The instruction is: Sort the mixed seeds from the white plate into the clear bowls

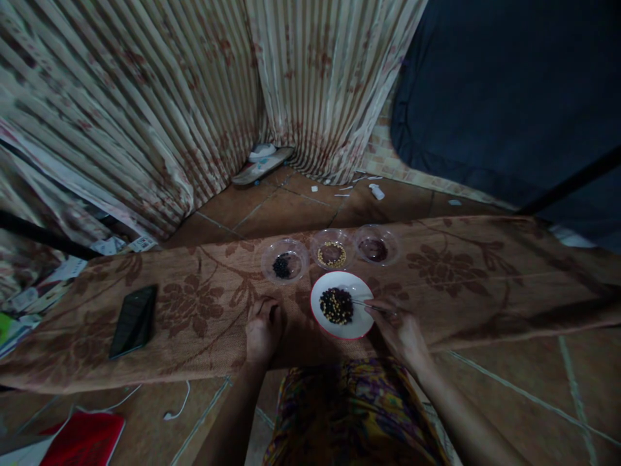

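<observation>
1. A thin metal tool [359, 303] is grasped between the thumb and fingers of the right hand [400, 330], at the right side of the plate [360, 325].
2. The tool's tip is brought to the edge of the beans [336, 306], dark and yellow mixed, by which the plate's left part is covered.
3. The left hand [264, 327] is rested on the cloth [218, 349], left of the plate, fingers curled in; whether anything is gripped cannot be told.
4. Three clear bowls are lined up beyond the plate: black beans are held in the left bowl [301, 251], yellow ones in the middle bowl [333, 232], dark reddish ones in the right bowl [392, 238].
5. A phone [133, 321] is laid on the cloth, well left of the left hand.
</observation>
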Motion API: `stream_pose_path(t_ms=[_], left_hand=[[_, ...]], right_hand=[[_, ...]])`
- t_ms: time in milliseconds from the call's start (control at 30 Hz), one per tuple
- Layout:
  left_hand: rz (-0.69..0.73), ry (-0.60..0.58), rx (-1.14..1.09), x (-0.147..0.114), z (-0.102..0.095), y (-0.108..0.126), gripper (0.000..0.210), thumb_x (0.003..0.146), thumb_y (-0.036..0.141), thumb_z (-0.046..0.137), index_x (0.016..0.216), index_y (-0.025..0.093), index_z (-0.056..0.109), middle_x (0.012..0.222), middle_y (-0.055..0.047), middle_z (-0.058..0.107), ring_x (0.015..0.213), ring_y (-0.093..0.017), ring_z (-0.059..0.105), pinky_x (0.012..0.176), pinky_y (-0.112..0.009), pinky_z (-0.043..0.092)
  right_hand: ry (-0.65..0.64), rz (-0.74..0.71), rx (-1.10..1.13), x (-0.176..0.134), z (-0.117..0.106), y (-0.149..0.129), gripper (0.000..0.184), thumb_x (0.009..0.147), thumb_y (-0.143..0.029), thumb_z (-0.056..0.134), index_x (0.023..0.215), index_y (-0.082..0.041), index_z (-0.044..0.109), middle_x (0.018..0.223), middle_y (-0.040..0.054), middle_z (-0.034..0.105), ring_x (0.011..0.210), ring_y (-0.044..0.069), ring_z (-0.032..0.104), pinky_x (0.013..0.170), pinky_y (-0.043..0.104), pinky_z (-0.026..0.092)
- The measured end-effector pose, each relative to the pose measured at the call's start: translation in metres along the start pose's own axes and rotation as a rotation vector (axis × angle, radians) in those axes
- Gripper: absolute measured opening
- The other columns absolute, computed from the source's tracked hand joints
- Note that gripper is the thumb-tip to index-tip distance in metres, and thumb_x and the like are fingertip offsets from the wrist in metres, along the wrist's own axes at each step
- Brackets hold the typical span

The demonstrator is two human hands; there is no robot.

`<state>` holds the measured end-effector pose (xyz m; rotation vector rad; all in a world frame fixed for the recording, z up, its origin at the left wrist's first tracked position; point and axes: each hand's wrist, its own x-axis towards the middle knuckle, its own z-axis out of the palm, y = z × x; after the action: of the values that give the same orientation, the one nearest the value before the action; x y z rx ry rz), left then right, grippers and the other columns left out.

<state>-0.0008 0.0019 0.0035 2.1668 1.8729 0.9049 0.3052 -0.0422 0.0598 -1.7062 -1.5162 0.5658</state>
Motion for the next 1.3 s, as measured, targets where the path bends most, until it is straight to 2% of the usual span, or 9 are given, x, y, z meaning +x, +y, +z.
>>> stream_pose_path(t_ms=[400, 800, 933, 1067, 1200, 1300], left_hand=[[0.007, 0.01, -0.025, -0.001, 0.002, -0.003, 0.014, 0.092, 0.026, 0.051, 0.098, 0.022, 0.063, 0.102, -0.007, 0.067, 0.096, -0.022, 0.062, 0.088, -0.036, 0.051], [0.001, -0.004, -0.024, -0.001, 0.002, -0.002, 0.013, 0.092, 0.025, 0.051, 0.098, 0.022, 0.063, 0.103, -0.008, 0.067, 0.098, -0.023, 0.062, 0.089, -0.037, 0.051], [-0.004, -0.001, -0.031, -0.001, 0.001, -0.002, 0.013, 0.092, 0.025, 0.051, 0.097, 0.022, 0.063, 0.102, -0.008, 0.067, 0.096, -0.022, 0.062, 0.089, -0.037, 0.051], [-0.009, 0.005, -0.03, -0.001, 0.001, 0.0, 0.013, 0.092, 0.025, 0.051, 0.097, 0.022, 0.063, 0.101, -0.007, 0.067, 0.095, -0.022, 0.062, 0.087, -0.036, 0.051], [-0.007, 0.033, -0.025, -0.001, 0.001, 0.001, 0.012, 0.092, 0.024, 0.052, 0.098, 0.022, 0.062, 0.099, -0.006, 0.067, 0.095, -0.022, 0.062, 0.087, -0.036, 0.052], [0.006, 0.038, -0.034, -0.001, 0.0, 0.001, 0.012, 0.092, 0.023, 0.052, 0.098, 0.022, 0.062, 0.1, -0.006, 0.067, 0.094, -0.021, 0.063, 0.086, -0.034, 0.052]], right_hand=[[0.01, -0.022, -0.006, 0.002, 0.002, -0.002, 0.043, 0.089, -0.062, 0.056, 0.091, -0.025, 0.078, 0.096, 0.0077, 0.074, 0.091, 0.026, 0.069, 0.081, 0.039, 0.055], [0.0, -0.017, -0.008, 0.003, 0.0, -0.001, 0.04, 0.089, -0.058, 0.056, 0.088, -0.025, 0.077, 0.092, 0.0076, 0.074, 0.09, 0.026, 0.068, 0.081, 0.04, 0.054], [0.038, -0.021, 0.037, 0.005, -0.005, -0.005, 0.037, 0.089, -0.056, 0.059, 0.09, -0.024, 0.077, 0.095, 0.0087, 0.073, 0.09, 0.024, 0.068, 0.08, 0.038, 0.055], [0.084, -0.051, 0.1, 0.024, -0.007, -0.018, 0.031, 0.089, -0.05, 0.062, 0.093, -0.023, 0.077, 0.097, 0.0082, 0.074, 0.09, 0.023, 0.069, 0.076, 0.036, 0.055], [0.194, -0.101, 0.197, 0.055, 0.001, -0.035, 0.029, 0.088, -0.046, 0.063, 0.092, -0.021, 0.076, 0.098, 0.0083, 0.074, 0.092, 0.023, 0.07, 0.077, 0.034, 0.056], [0.265, -0.097, 0.264, 0.067, 0.008, -0.041, 0.029, 0.088, -0.046, 0.064, 0.092, -0.02, 0.075, 0.099, 0.0092, 0.075, 0.09, 0.022, 0.071, 0.077, 0.034, 0.057]])
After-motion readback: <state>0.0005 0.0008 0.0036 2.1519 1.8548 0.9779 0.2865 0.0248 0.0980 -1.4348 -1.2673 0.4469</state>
